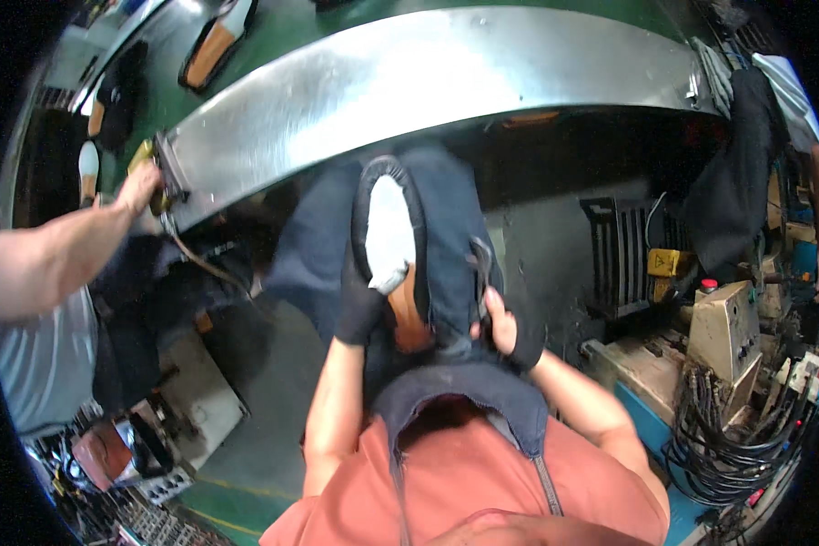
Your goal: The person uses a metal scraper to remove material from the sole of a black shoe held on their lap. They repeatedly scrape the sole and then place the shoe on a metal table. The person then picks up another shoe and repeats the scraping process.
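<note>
A black shoe upper on a last (pixel 419 214) lies over my lap with its bottom facing up, toe pointing away from me. Its dark edge is gathered around a white insole (pixel 389 223), and a tan strip (pixel 408 314) runs toward the heel. My left hand (pixel 358 308), in a black fingerless glove, is closed round the shoe's left side; its fingertips are mostly hidden. On the right, beside the shoe, my right hand (pixel 510 329), gloved the same way, grips metal pincers (pixel 480 264) with the jaws pointing away from me. The pincers and shoe are apart.
A shiny metal bench (pixel 428 73) curves across in front of me. Beyond it, more shoes (pixel 217 45) lie on a green surface. At left a co-worker's hand (pixel 140 187) holds a yellow tool by the bench. A machine control box (pixel 723 323) and black cables (pixel 719 441) stand right.
</note>
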The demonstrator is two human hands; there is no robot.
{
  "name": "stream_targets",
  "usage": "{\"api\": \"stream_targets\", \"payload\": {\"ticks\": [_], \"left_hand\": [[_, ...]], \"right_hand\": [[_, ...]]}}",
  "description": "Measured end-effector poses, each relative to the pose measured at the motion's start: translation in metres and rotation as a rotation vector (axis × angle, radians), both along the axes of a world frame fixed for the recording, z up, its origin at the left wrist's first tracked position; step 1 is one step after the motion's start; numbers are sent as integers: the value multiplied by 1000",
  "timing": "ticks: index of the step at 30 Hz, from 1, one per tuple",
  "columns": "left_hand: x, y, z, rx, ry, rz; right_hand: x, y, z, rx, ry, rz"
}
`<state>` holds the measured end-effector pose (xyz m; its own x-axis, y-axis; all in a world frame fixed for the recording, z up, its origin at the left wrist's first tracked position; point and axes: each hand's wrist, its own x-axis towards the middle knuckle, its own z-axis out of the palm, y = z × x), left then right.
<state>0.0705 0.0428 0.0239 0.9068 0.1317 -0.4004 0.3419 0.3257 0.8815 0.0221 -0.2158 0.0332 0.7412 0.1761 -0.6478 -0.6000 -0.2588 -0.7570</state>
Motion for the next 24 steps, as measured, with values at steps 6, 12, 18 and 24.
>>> {"api": "stream_targets", "payload": {"ticks": [6, 12, 18, 24], "left_hand": [[195, -4, 80, -418, 71, -182], [349, -13, 95, 269, -635, -182], [441, 90, 37, 752, -593, 187], [506, 102, 83, 326, -264, -173]], "right_hand": [[28, 25, -12, 18, 83, -61], [94, 50, -37, -14, 136, -31], [146, 61, -39, 47, 246, -45], [161, 63, -36, 40, 362, 1]]}}
